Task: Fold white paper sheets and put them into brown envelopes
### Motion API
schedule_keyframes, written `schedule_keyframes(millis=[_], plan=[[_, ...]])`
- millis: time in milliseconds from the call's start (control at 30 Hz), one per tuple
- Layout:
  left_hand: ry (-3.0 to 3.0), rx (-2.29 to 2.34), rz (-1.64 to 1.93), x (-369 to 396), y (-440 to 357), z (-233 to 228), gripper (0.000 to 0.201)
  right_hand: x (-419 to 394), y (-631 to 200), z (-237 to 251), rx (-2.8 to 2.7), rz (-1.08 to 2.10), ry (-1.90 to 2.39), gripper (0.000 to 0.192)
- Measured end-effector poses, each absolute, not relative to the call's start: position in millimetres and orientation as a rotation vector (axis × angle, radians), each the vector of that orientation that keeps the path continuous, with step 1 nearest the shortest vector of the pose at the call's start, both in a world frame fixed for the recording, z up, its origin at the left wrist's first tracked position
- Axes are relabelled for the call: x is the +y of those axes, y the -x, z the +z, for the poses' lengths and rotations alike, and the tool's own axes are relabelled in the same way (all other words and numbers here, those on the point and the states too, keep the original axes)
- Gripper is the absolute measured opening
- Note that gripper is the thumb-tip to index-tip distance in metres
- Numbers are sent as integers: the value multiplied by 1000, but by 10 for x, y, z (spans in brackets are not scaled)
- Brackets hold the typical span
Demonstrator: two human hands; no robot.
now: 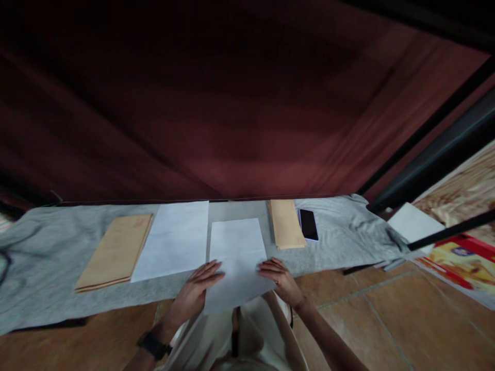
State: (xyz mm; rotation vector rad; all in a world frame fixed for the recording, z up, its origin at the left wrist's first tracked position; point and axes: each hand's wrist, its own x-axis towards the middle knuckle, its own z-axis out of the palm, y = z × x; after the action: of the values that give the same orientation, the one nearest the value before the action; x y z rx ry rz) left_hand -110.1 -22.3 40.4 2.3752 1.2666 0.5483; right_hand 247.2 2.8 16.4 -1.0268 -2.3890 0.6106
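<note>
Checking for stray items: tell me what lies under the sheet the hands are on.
Under the sheet shows only grey cloth; its near edge overhangs the person's lap. Left hand and right hand rest on it. Anything beneath the paper itself is hidden.

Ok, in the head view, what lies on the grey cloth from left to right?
Stack of brown envelopes → white sheet stack → single white sheet under both hands, left hand and right hand → smaller brown envelope stack → black phone.
</note>
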Motion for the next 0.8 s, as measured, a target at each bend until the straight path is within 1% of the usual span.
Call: schedule_keyframes(millis=[67,200,233,367,500,800], plan=[[-2339,1244,594,-247,1124,377,67,29,-2483,190,-2362,628,1030,44],[-2065,1410,782,-230,1109,336,30,77,-2472,239,-2261,710,1123,30],[-1965,1481,811,-212,1085,342,26,99,-2458,246,-2213,732,1180,27],[-1674,1639,877,-128,957,416,40,213,-2380,261,-2001,777,1382,30],[-1556,1694,951,-60,873,475,47,351,-2275,297,-1879,801,1451,33],[-1593,1929,890,205,824,571,41,679,-1953,319,-1749,681,1657,37]])
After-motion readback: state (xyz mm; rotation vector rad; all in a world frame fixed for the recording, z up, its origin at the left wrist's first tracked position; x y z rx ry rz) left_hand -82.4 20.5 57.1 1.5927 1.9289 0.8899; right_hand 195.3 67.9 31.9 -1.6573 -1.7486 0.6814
